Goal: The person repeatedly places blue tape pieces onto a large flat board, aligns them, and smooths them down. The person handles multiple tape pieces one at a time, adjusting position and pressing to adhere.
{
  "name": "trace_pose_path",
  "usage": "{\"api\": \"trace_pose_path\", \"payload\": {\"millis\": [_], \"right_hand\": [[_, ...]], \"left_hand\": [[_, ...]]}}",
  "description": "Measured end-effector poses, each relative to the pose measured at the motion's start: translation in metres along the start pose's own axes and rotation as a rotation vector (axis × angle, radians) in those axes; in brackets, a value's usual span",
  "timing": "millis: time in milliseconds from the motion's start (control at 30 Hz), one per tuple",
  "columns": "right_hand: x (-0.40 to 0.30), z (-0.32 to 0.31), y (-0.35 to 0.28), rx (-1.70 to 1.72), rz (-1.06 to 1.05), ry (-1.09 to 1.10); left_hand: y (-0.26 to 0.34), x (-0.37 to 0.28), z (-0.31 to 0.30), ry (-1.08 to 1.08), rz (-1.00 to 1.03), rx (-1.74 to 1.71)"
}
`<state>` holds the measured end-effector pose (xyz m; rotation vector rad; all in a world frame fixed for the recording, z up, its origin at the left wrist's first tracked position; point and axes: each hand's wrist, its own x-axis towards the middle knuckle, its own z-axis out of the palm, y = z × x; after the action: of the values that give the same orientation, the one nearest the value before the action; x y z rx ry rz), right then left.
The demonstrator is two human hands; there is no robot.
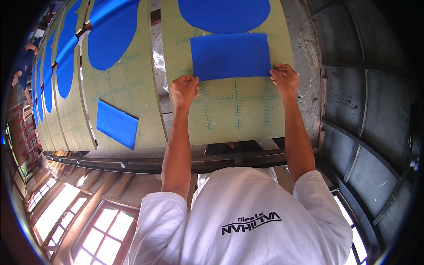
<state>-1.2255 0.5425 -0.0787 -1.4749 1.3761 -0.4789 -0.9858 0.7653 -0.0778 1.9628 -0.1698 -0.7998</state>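
Observation:
A blue rectangular piece of sheet material (232,57), likely fabric, lies over a tan board (218,114) marked with green graduated lines. My left hand (184,88) pinches its near left corner between thumb and fingers. At the near right corner, my right hand (285,79) grips the edge the same way. The far edge of the rectangle meets or slightly overlaps the curved end of a larger blue piece (225,15), which runs out of view at the top. On the neighbouring board to the left rests a loose blue rectangle (117,125), set at a slant.
More marked boards (71,124) with rounded blue pieces (112,39) stretch leftward, with gaps between them. A dark metal rail (149,164) runs along the near side. Dark panels (344,96) stand at right. Another person (24,68) is at the far left.

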Motion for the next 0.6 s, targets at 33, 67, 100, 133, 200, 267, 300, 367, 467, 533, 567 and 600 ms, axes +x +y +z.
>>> {"api": "trace_pose_path", "payload": {"millis": [33, 67, 100, 133, 200, 267, 300, 367, 467, 533, 567, 600], "right_hand": [[0.0, 0.0, 0.0, 0.0, 0.0, 0.001], [-0.001, 0.0, -0.001, -0.002, 0.001, 0.0], [-0.003, 0.001, -0.004, -0.003, 0.001, -0.002], [-0.004, 0.001, -0.005, -0.005, 0.002, -0.005], [-0.001, 0.001, 0.0, 0.002, -0.009, 0.01], [0.0, 0.002, 0.004, 0.001, -0.017, 0.019], [0.001, 0.002, 0.006, -0.005, -0.021, 0.02], [0.002, 0.001, 0.007, -0.011, -0.033, 0.023], [0.001, 0.001, 0.008, -0.013, -0.052, 0.023], [0.001, 0.002, 0.008, -0.018, -0.068, 0.022], [0.0, 0.001, 0.007, -0.015, -0.038, 0.018], [-0.003, 0.0, 0.003, -0.011, -0.009, 0.013]], "left_hand": [[0.001, -0.001, 0.0, 0.003, 0.003, 0.002], [0.003, -0.003, 0.001, 0.006, 0.006, 0.004], [0.003, -0.003, 0.001, 0.007, 0.005, 0.006], [0.003, -0.003, 0.001, 0.007, 0.004, 0.008], [0.002, -0.002, 0.0, 0.004, 0.005, -0.003], [-0.002, 0.0, 0.0, -0.003, 0.008, -0.03], [-0.003, 0.0, 0.0, -0.004, 0.014, -0.026], [-0.004, 0.001, 0.0, -0.007, 0.025, -0.017], [-0.002, -0.001, 0.0, 0.002, 0.028, -0.019], [0.0, -0.002, 0.0, 0.007, 0.017, -0.011], [0.0, -0.003, -0.001, 0.01, 0.011, -0.007], [0.002, -0.006, -0.003, 0.026, 0.017, -0.044]]}}
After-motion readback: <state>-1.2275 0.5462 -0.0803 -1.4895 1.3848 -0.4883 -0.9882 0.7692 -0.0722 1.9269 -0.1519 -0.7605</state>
